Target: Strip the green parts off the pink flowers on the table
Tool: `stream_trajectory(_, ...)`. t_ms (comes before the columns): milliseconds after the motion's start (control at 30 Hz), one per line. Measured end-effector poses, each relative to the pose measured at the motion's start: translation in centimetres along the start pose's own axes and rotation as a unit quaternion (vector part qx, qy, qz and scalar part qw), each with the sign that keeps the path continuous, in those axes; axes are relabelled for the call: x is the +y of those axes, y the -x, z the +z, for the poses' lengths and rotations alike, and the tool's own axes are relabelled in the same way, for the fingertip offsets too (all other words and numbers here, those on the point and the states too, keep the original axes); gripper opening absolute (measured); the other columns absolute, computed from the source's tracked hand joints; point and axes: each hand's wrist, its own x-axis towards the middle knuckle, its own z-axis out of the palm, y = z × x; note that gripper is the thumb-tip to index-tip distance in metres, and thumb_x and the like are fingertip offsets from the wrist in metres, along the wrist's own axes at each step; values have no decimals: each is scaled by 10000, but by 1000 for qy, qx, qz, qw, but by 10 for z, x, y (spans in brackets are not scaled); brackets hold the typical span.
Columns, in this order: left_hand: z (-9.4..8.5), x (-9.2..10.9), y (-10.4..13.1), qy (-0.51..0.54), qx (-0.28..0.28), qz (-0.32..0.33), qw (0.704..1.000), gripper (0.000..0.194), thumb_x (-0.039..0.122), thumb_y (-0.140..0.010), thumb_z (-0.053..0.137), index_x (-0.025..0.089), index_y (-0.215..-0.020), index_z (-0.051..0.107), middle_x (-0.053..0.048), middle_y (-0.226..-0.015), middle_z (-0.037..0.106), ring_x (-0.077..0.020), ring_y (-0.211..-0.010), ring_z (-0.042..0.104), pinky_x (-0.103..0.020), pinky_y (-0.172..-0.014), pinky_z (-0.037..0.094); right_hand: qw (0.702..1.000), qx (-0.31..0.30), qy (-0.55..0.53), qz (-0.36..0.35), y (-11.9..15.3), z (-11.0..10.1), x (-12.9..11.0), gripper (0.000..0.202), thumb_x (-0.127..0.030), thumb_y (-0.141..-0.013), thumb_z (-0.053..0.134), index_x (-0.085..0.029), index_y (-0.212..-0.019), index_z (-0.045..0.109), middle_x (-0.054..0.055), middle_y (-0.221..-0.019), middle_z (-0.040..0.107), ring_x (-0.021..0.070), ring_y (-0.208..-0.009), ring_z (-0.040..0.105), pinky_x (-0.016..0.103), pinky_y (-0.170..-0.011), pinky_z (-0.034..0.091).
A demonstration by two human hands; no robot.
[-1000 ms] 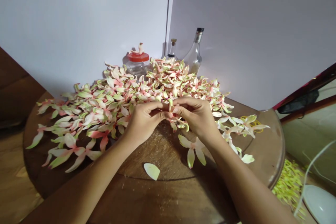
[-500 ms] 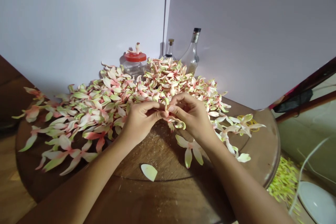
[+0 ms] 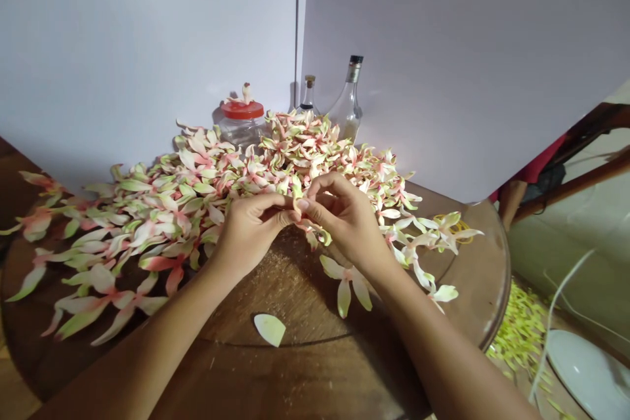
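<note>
Both my hands meet over the front of a heap of artificial-looking flowers, pink at the centre with pale green tips. My left hand pinches a small flower between thumb and fingers. From the other side, my right hand grips the same flower with thumb and forefinger, its other fingers curled. My fingers hide much of the flower's middle. Just below my right hand, a single flower lies flat on the table. Nearer to me is a loose pale petal.
The round wooden table meets white panels behind. At the back stand a red-lidded jar, a small corked bottle and a taller bottle. Yellow-green pieces and a white basin lie at lower right. Another person's limb shows at right.
The view has shifted a little, so the table scene sits further left. Both hands keep their pinch on the flower. Another person's limb has come into sight at the right.
</note>
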Motion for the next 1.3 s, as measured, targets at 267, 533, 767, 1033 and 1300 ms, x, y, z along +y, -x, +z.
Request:
stream_trajectory(267, -5, 3, -2, -225, 17, 98, 969, 147, 128, -834, 655, 184, -705, 698, 7, -685, 699, -115, -627, 590, -216, -601, 453, 915, -89, 370, -138, 6, -2, -9, 195, -261, -1046, 446, -152, -1080, 604, 105, -1021, 638, 166, -838, 606, 312, -738, 464)
stream_trajectory(533, -9, 7, -2, -211, -52, 97, 971, 266, 188, -903, 572, 174, -637, 575, 18, -593, 520, -109, -588, 480, -220, -552, 381, 945, -69, 287, -140, 5, -5, -8, 90, -199, -965, 526, -184, -902, 589, 30, -833, 618, 126, -699, 534, 270, -650, 419)
stream_trajectory(767, -1, 10, 1, -117, 13, 9, 993, 250, 176, -842, 572, 164, -598, 520, 40, -551, 435, -82, -522, 402, -207, -486, 299, 957, -14, 229, -176, 7, 2, -2, 83, -255, -955, 595, -190, -908, 615, 2, -783, 612, 121, -704, 549, 270, -653, 428)
stream_trajectory(1033, -2, -5, 0, -21, 120, -86, 989, 214, 284, -905, 615, 160, -736, 658, 4, -633, 561, -109, -590, 488, -225, -527, 358, 974, 182, 84, -109, 16, 13, -3, 84, -261, -945, 631, -229, -868, 634, 2, -738, 577, 121, -612, 480, 292, -548, 378)
stream_trajectory(1300, -1, -1, -2, -43, 124, -33, 991, 129, 261, -888, 640, 173, -801, 606, -2, -709, 638, -123, -645, 586, -222, -584, 445, 986, 142, 65, -49, 10, 19, 9, 180, -345, -984, 570, -222, -856, 594, -6, -696, 537, 126, -610, 490, 285, -558, 407)
